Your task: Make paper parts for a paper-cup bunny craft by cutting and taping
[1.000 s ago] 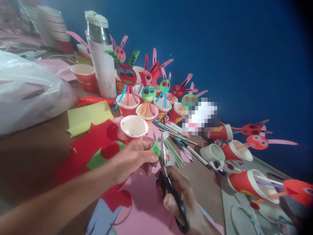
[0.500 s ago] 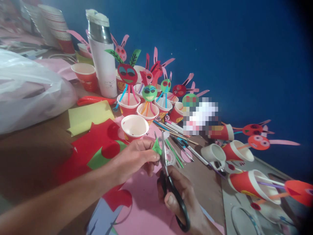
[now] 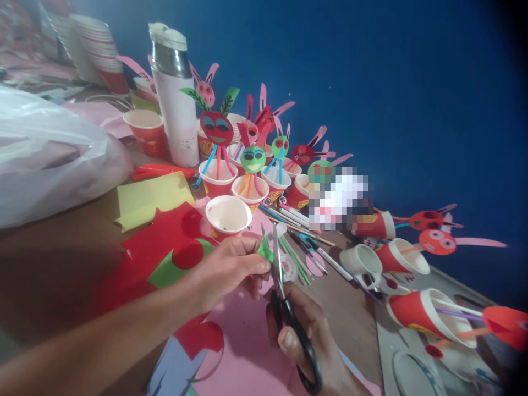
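My left hand (image 3: pixel 237 261) pinches a small folded piece of green paper (image 3: pixel 266 250) between thumb and fingers. My right hand (image 3: pixel 307 324) grips black-handled scissors (image 3: pixel 303 352), thumb and fingers in the loops. The scissor blades point away from me and stand slightly apart, right at the edge of the green paper. Below both hands lies a pink paper sheet (image 3: pixel 243 352). Just beyond my left hand stands a white-rimmed red paper cup (image 3: pixel 228 215). A roll of clear tape (image 3: pixel 289 268) lies behind the blades, partly hidden by them.
Paper cups with paper-faced straw figures (image 3: pixel 216 129) crowd the back, beside a white thermos (image 3: pixel 177 110). Red paper (image 3: pixel 144 247) and yellow paper (image 3: pixel 154 198) lie left, near a plastic bag (image 3: pixel 53 154). Pens (image 3: pixel 330 258) and a white mug (image 3: pixel 361 264) are right; several cups lie tipped over.
The view has shifted very slightly, so everything sits a little lower. Both hands, the green paper and the scissors keep nearly the same pose.
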A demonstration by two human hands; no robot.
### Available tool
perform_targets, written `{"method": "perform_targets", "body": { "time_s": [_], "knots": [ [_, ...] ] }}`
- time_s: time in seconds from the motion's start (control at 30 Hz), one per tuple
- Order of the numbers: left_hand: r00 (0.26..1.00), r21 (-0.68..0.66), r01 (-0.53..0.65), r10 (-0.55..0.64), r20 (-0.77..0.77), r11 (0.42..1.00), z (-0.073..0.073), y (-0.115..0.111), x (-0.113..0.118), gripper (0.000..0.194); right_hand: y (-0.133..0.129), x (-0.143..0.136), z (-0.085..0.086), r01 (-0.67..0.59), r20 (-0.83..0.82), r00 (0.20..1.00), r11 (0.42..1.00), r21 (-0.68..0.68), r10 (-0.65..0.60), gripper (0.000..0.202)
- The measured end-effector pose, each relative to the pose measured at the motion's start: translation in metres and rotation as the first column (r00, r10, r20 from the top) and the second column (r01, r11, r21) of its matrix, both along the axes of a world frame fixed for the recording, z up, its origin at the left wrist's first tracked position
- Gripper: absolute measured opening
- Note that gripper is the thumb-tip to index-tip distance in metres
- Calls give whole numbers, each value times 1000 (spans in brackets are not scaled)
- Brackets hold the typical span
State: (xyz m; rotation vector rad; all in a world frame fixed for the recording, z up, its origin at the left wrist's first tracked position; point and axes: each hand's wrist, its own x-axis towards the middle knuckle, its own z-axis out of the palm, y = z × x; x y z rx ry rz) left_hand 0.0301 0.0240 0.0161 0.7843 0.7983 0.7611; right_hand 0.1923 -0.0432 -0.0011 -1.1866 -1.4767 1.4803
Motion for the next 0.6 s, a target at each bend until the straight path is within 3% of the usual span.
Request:
{"method": "perform_targets", "body": {
  "time_s": [0.6],
  "knots": [
    [998,-20,-44,44,37,999,1,-3,3,8,0,-4,-1,23,-38,999,1000,-14,-23,48]
  ]
}}
